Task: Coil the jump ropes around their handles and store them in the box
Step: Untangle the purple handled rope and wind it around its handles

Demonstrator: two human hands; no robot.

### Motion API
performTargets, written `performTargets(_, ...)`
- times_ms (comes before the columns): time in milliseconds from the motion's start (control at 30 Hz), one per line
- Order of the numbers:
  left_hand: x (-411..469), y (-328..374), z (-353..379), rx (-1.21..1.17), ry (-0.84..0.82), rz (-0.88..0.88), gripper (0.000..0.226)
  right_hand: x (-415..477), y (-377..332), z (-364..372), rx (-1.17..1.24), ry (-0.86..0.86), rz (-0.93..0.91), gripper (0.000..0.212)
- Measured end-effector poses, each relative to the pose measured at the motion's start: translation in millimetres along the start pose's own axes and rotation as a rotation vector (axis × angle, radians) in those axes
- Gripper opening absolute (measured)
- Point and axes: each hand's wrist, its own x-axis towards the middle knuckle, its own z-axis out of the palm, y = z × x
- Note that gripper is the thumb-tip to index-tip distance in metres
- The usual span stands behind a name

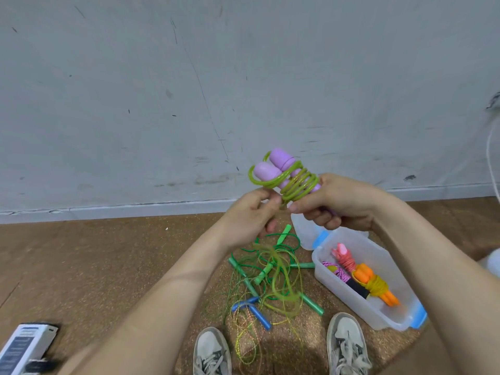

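Purple handles (266, 170): 2, wound in green rope (297, 185).
Right hand (338, 201): grips both handles.
Left hand (251, 212): pinches the rope.
Box (335, 288): 1; I count 3 bundles (376, 285) inside.

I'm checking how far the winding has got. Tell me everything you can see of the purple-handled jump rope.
The purple-handled jump rope is held up before the wall. Its two lilac handles, smooth like plastic, lie side by side, rounded ends up-left. A yellow-green cord loops round them several times; a blurred length hangs toward the floor. The right hand grips the handles' lower ends; the left hand pinches the cord.
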Motion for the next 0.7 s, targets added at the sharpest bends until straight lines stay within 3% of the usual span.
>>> performTargets(67, -4, -2, 2, 0.23, -0.029, 0.022, 0.013, 4, 2, 1, -0.084, 0.082, 0.038, 0.033)
performTargets(167, -9, -9, 11, 0.719, -0.115, 0.098, 0.035, 6, 5, 3, -0.266, 0.214, 0.088, 0.028)
performTargets(267, -10, -5, 1, 0.763, -0.022, 0.101, 0.021, 10, 3, 7, -0.407, 0.351, 0.099, 0.022)
performTargets(433, -17, 12, -6, 1.267, 0.143, 0.283, 0.016, 17, -2, 26, -0.818, 0.438, 0.059, 0.031)
performTargets(600, -24, 26, -4, 1.38, 0.144, 0.33, 0.016, 23, 4, 46, -1.095, 0.324, 0.106, 0.01)
performTargets(700, -26, 30, 1, 1.281, 0.042, 0.369, 0.02, 18, 8, 56, -1.24, 0.182, 0.071, 0.018)
